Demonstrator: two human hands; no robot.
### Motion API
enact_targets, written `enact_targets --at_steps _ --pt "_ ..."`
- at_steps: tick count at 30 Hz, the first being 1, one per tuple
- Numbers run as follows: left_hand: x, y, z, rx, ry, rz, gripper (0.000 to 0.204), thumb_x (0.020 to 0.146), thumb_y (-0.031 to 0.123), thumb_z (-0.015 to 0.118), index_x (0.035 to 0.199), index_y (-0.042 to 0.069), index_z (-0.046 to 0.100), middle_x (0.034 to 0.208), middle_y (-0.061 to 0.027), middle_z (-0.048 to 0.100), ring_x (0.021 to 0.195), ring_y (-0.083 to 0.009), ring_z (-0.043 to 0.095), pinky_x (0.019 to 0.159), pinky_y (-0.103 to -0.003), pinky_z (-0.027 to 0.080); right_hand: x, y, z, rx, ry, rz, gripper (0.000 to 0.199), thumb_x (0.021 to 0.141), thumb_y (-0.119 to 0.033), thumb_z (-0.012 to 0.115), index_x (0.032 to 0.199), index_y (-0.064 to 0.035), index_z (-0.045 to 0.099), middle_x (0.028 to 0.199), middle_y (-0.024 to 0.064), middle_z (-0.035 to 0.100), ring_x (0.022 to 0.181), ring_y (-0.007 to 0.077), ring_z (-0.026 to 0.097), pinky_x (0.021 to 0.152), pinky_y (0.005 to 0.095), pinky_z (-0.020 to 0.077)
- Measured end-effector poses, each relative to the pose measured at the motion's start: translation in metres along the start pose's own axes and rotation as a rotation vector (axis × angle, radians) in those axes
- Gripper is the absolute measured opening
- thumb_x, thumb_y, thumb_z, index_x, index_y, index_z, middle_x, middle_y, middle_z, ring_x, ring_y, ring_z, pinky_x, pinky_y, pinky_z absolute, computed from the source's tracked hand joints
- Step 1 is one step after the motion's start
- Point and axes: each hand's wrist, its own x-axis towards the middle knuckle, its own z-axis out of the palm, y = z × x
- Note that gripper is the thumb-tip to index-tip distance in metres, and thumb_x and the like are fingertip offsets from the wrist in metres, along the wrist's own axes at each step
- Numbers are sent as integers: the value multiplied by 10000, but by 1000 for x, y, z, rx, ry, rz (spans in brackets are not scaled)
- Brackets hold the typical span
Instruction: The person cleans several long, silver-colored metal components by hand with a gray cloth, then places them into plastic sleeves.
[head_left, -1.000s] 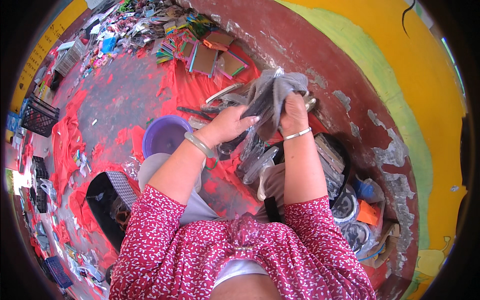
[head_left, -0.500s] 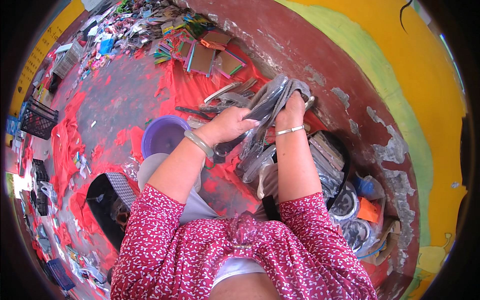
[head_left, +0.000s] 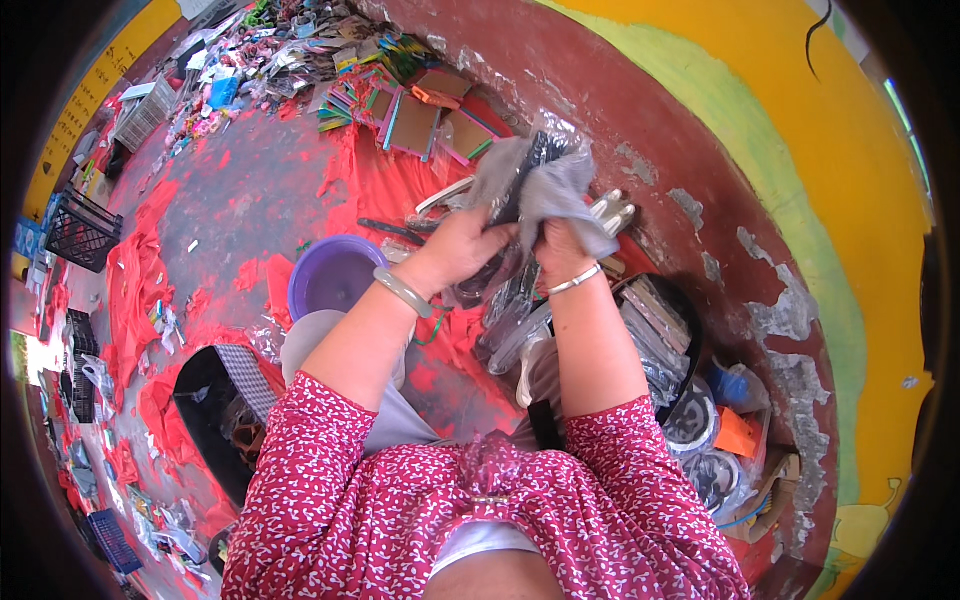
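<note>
My left hand [head_left: 462,248] is closed around a long dark item in clear plastic [head_left: 528,178], raised in front of me; its exact kind cannot be made out. In my right hand [head_left: 562,252] is a grey cloth [head_left: 562,192], bunched against the wrapped item and slightly blurred. Part of the cloth also lies on the item's left side. Below my hands, several more plastic-wrapped items [head_left: 515,325] lean in a pile by my knee. Beyond my left wrist, long thin pieces [head_left: 390,230] lie on red sheeting.
A purple basin [head_left: 296,285] stands left of my left forearm. Right of my knee, a black container [head_left: 692,350] holds wrapped pieces beside the peeling red wall [head_left: 745,290]. Ahead are stacked boards [head_left: 412,125] and a heap of mixed goods. A black crate [head_left: 82,232] sits far left.
The grey cloth has shifted and spread over the wrapped item. My right hand has come lower and slightly left, and the item now stands more upright with its clear plastic end showing.
</note>
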Motion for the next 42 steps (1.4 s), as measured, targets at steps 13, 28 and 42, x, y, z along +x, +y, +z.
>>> enact_targets --at_steps 13,28,42 --pt "8 41 -43 -441 327 -94 326 876 299 544 1021 11 590 992 -33 596 877 -108 562 813 -268 429 9 -5 35 -1889 -373 -800 268 678 -138 541 897 15 550 824 158 574 851 317 521 783 374 405" --pt "14 17 -39 -49 439 185 256 857 222 528 977 11 609 755 -139 627 663 -158 584 644 -282 457 10 10 43 -1853 -673 -846 408 668 -202 569 1023 -3 535 1016 168 547 943 330 527 828 376 417" --pt "16 3 -40 160 808 231 312 871 258 523 770 -20 622 618 -169 587 553 -215 594 526 -312 438 1 26 42 -1556 -660 -545 539 634 -71 588 1143 40 452 1027 192 549 942 332 529 880 357 394"
